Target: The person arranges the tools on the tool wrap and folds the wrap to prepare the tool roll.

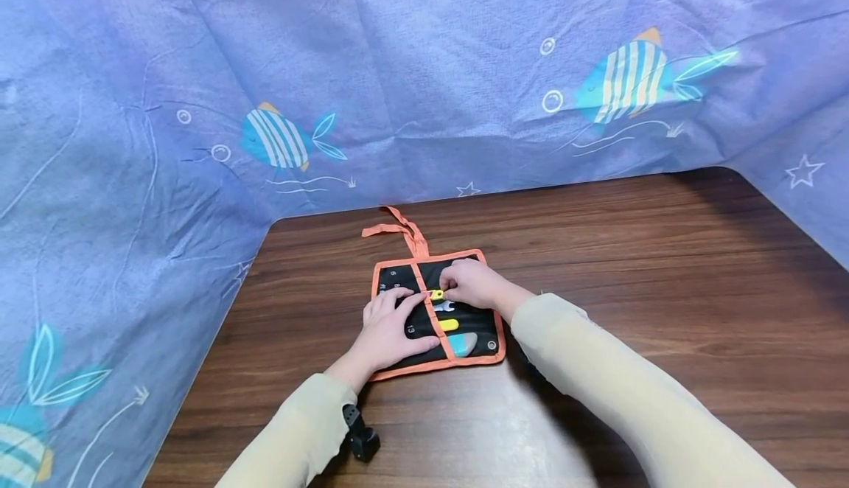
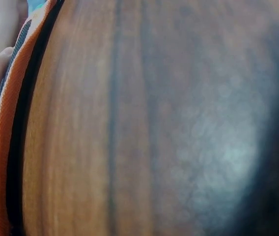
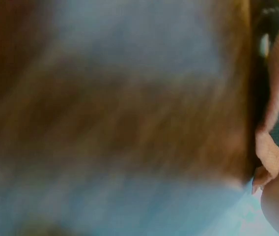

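A black tool pouch (image 1: 476, 321) with orange trim lies flat on the wooden table (image 1: 663, 289). Its orange ties (image 1: 398, 231) trail off the far edge. My left hand (image 1: 388, 326) lies flat on the pouch's left half, fingers straight, pressing it down. My right hand (image 1: 467, 283) curls over the pouch's middle and pinches a small yellow-and-silver wrench (image 1: 439, 298). Nearer me in the pouch sit a yellow tool (image 1: 448, 324) and a light blue one (image 1: 461, 343). In the left wrist view only the pouch's orange edge (image 2: 7, 113) and blurred wood show. The right wrist view is blurred.
A blue cloth with a fish print (image 1: 278, 138) hangs behind and to both sides of the table. A black wrist camera mount (image 1: 360, 436) sits under my left sleeve. Bare wood stretches to the right of the pouch.
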`<control>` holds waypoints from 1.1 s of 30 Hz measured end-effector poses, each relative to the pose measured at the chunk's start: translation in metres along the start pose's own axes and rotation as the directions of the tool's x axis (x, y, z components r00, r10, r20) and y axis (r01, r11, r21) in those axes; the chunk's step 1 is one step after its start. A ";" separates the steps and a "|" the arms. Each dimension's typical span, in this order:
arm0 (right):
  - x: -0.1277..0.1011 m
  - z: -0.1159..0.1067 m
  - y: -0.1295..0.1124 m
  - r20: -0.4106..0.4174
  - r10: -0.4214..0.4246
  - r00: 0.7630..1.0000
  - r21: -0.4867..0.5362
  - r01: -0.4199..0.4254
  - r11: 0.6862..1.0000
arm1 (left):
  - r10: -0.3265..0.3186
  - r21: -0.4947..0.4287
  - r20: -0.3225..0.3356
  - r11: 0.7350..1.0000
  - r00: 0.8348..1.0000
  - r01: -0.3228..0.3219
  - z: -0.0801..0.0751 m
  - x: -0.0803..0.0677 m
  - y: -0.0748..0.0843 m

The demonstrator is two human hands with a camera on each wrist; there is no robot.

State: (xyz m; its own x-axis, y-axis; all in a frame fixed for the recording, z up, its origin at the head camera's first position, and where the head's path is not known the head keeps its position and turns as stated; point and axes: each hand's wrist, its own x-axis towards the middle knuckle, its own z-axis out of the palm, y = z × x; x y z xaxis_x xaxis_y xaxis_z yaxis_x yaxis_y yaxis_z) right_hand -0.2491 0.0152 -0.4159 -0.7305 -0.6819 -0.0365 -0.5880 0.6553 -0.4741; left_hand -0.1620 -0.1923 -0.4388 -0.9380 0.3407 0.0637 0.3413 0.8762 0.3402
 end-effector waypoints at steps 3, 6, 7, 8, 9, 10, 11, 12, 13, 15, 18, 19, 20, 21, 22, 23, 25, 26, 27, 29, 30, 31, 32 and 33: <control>0.003 0.000 -0.002 0.004 0.007 1.000 0.022 -0.007 1.000 | -0.004 0.010 -0.003 1.000 1.000 0.004 -0.001 0.000 0.000; 0.004 0.000 -0.003 0.010 0.026 1.000 0.055 -0.027 0.998 | -0.009 0.009 -0.001 1.000 1.000 0.009 -0.001 0.000 0.001; 0.005 0.001 -0.004 0.015 0.036 0.999 0.068 -0.037 0.997 | -0.011 0.006 0.002 1.000 1.000 0.011 -0.001 0.000 0.001; 0.006 0.002 -0.005 0.018 0.047 0.999 0.080 -0.049 0.996 | -0.010 0.001 0.005 1.000 1.000 0.010 -0.001 0.000 0.001; 0.006 0.003 -0.005 0.020 0.060 0.998 0.091 -0.062 0.994 | -0.009 -0.003 0.008 1.000 1.000 0.009 -0.001 0.000 0.001; 0.007 0.004 -0.006 0.020 0.073 0.997 0.101 -0.074 0.992 | -0.007 -0.007 0.009 1.000 1.000 0.007 -0.001 0.000 0.001; 0.008 0.005 -0.006 0.019 0.086 0.996 0.106 -0.088 0.990 | -0.005 -0.007 0.011 1.000 1.000 0.005 -0.001 0.000 0.001; 0.008 0.006 -0.007 0.018 0.099 0.995 0.114 -0.101 0.988 | -0.004 -0.006 0.013 1.000 1.000 0.004 -0.001 0.000 0.001; 0.008 0.006 -0.008 0.016 0.110 0.994 0.122 -0.111 0.986 | -0.004 -0.006 0.015 1.000 1.000 0.005 -0.001 0.000 0.001; 0.009 0.007 -0.009 0.010 0.125 0.992 0.134 -0.125 0.983 | -0.005 -0.004 0.012 1.000 1.000 0.005 -0.001 0.000 0.001; 0.008 0.008 -0.010 0.006 0.141 0.990 0.154 -0.140 0.978 | -0.006 -0.006 0.008 1.000 1.000 0.006 -0.001 0.001 0.000; 0.008 0.008 -0.011 0.006 0.145 0.989 0.158 -0.144 0.977 | -0.006 -0.009 0.008 1.000 1.000 0.006 -0.001 0.001 0.000; 0.008 0.008 -0.011 0.008 0.148 0.989 0.159 -0.148 0.976 | -0.006 -0.007 0.010 1.000 1.000 0.006 -0.001 0.001 0.000; 0.008 0.008 -0.011 0.009 0.151 0.988 0.162 -0.151 0.975 | -0.007 -0.006 0.013 1.000 1.000 0.007 -0.002 0.001 0.000; 0.007 0.008 -0.011 0.011 0.154 0.988 0.163 -0.153 0.975 | -0.009 -0.005 0.017 1.000 1.000 0.009 -0.002 0.001 0.000; 0.007 0.008 -0.012 0.012 0.155 0.988 0.161 -0.155 0.975 | -0.010 -0.004 0.020 1.000 1.000 0.010 -0.002 0.001 0.001; 0.007 0.008 -0.012 0.011 0.159 0.987 0.156 -0.159 0.975 | -0.014 -0.003 0.025 1.000 1.000 0.014 -0.002 0.001 0.000; 0.007 0.009 -0.012 0.008 0.160 0.987 0.154 -0.160 0.975 | -0.014 0.000 0.026 1.000 1.000 0.014 -0.002 0.001 0.000; 0.007 0.009 -0.013 0.006 0.162 0.987 0.155 -0.161 0.975 | -0.015 -0.001 0.025 1.000 1.000 0.015 -0.001 0.001 0.000; 0.007 0.009 -0.013 0.003 0.166 0.986 0.151 -0.165 0.975 | -0.012 0.000 0.023 1.000 1.000 0.012 -0.001 0.001 0.000; 0.007 0.009 -0.013 0.001 0.165 0.986 0.149 -0.164 0.975 | -0.012 0.000 0.025 1.000 1.000 0.012 -0.001 0.001 0.000; 0.007 0.009 -0.012 0.002 0.164 0.986 0.149 -0.163 0.975 | -0.012 0.000 0.028 1.000 1.000 0.012 -0.002 0.001 0.000; 0.007 0.009 -0.012 0.002 0.161 0.987 0.148 -0.159 0.976 | -0.013 -0.001 0.031 1.000 0.999 0.013 -0.002 0.001 0.000; 0.006 0.008 -0.012 0.004 0.155 0.988 0.146 -0.154 0.977 | -0.014 0.002 0.033 1.000 0.999 0.014 -0.002 0.001 0.000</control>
State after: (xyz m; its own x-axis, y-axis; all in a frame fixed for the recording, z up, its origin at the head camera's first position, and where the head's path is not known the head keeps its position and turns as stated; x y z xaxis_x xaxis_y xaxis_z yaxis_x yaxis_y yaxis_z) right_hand -0.2439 0.0002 -0.4178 -0.8115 -0.5733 -0.1130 -0.4113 0.6978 -0.5865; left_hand -0.1632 -0.1922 -0.4365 -0.9403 0.3392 0.0273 0.3279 0.8817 0.3393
